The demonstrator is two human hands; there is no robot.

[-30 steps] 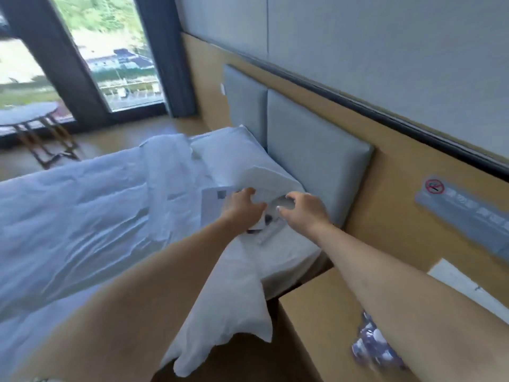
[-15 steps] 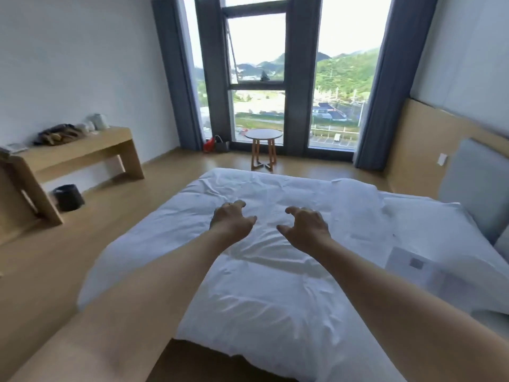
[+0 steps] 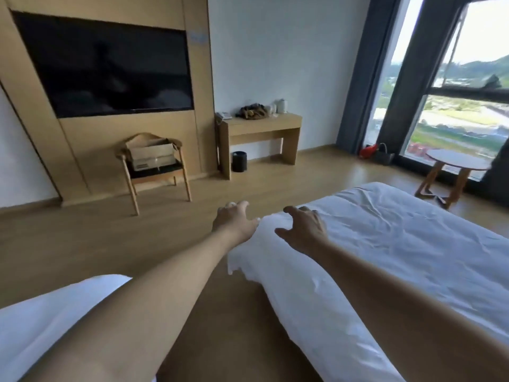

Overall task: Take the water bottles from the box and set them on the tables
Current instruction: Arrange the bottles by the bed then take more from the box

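Hands reach forward at frame centre, left hand (image 3: 234,219) and right hand (image 3: 304,230) both empty, fingers loosely spread; box (image 3: 152,155) sits on the chair (image 3: 154,172), centre left.

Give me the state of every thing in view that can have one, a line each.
Left hand: open, holding nothing.
Right hand: open, holding nothing.
Cardboard box: on the chair, flaps open.
TV: off.
Bed sheet: wrinkled.

A wooden chair (image 3: 154,164) holds a cardboard box (image 3: 152,154); a wooden desk (image 3: 261,128) carries a kettle (image 3: 281,106), cups and a phone (image 3: 223,115).
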